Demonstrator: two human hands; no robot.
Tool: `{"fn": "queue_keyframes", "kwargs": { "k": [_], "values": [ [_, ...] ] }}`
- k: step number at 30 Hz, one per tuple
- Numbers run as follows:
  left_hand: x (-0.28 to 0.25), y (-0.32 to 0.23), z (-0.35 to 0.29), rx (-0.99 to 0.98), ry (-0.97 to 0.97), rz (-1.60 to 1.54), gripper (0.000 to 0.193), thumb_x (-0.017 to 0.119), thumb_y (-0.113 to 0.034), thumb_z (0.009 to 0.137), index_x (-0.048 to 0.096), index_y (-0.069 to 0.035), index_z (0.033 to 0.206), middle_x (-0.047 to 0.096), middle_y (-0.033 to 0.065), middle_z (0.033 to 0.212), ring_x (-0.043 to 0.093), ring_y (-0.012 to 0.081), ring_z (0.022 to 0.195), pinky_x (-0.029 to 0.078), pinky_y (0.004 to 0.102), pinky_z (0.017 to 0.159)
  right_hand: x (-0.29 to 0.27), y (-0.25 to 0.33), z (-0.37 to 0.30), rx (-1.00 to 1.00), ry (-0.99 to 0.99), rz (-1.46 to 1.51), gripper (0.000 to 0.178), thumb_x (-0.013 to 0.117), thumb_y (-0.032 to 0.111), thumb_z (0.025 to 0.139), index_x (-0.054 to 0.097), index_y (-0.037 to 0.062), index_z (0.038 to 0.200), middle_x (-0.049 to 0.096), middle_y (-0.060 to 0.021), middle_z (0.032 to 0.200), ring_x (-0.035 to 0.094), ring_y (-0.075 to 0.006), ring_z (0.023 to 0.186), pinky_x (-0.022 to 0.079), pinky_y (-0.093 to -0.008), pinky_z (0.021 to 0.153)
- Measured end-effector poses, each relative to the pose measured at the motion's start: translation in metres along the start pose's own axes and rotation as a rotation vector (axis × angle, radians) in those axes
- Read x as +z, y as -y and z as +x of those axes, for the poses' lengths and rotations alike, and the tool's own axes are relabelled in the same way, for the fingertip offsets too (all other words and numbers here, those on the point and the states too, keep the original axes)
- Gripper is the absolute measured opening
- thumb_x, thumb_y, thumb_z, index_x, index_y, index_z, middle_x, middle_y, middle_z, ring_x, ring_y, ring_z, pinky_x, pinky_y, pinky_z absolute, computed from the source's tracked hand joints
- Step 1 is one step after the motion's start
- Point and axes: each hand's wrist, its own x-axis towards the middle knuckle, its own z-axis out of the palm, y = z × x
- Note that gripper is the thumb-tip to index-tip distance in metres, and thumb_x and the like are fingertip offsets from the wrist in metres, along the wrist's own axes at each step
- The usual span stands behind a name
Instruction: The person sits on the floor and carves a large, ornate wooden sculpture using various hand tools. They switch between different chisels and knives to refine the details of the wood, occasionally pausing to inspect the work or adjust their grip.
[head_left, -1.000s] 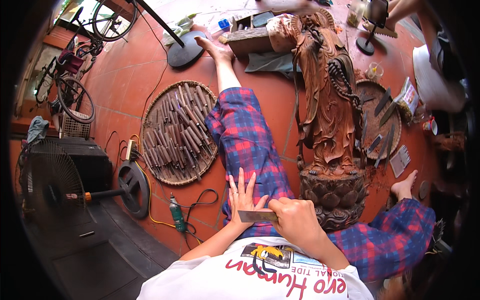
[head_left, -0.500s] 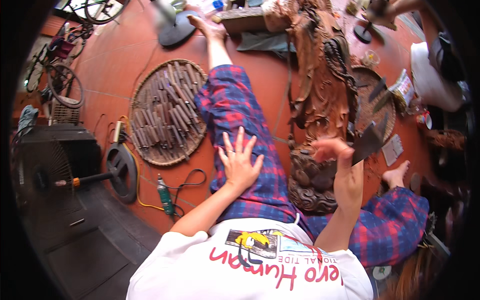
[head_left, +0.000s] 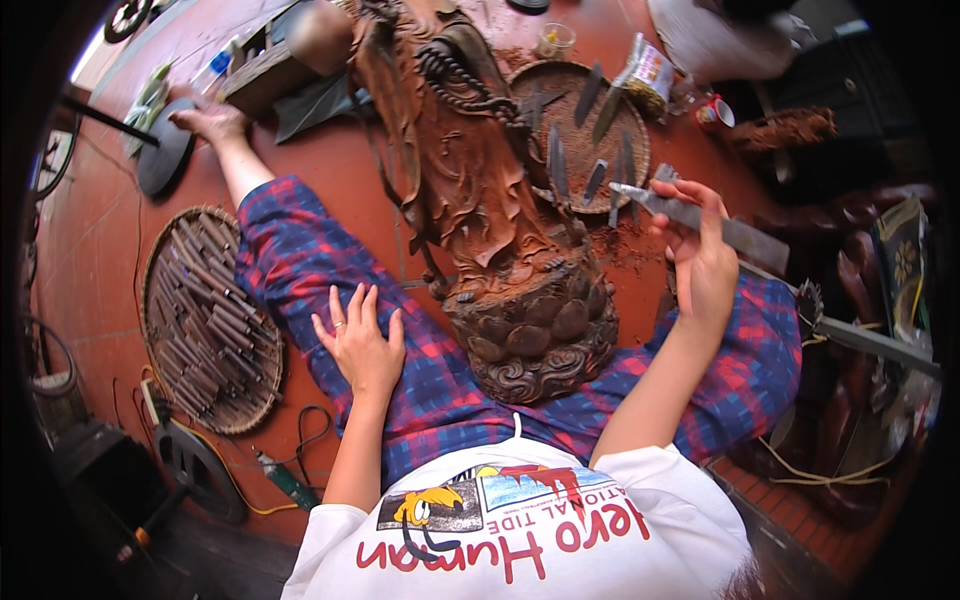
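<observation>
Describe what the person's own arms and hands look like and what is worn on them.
Both forearms are bare; short white sleeves of a printed T-shirt end near the shoulders. The left hand wears a thin ring on one finger. The right hand shows no ring, glove or watch that can be made out. No gloves or wrist straps on either arm.

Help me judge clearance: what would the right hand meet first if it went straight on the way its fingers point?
Probably the round tray of chisels just beyond the right hand, though depth is unclear.
</observation>
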Motion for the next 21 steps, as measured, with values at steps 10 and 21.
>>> {"fn": "queue_keyframes", "kwargs": {
  "k": [10,21],
  "values": [
    [-0.001,-0.008,0.005,0.005,0.028,-0.010,0.040,0.068,-0.032,0.088,0.068,-0.009,0.120,0.060,0.0048,0.137,0.034,0.0327,0.145,0.013,0.0624,0.118,-0.079,-0.177,0.155,0.349,0.186,-1.241,0.038,0.083,0.027,0.079,0.065,-0.0037,0.091,0.072,-0.0160,0.081,0.072,-0.0276,0.073,0.058,-0.0413,0.072],
    [0.001,-0.011,0.008,0.016,0.034,0.089,0.038,0.069,-0.036,0.088,0.069,-0.011,0.117,0.061,0.0027,0.133,0.037,0.0313,0.144,0.015,0.0616,0.118,-0.044,-0.240,0.150,0.108,0.079,-1.341,0.041,0.079,0.030,0.085,0.069,0.0046,0.115,0.073,-0.0181,0.100,0.072,-0.0333,0.087,0.056,-0.0452,0.079]
  ]
}}
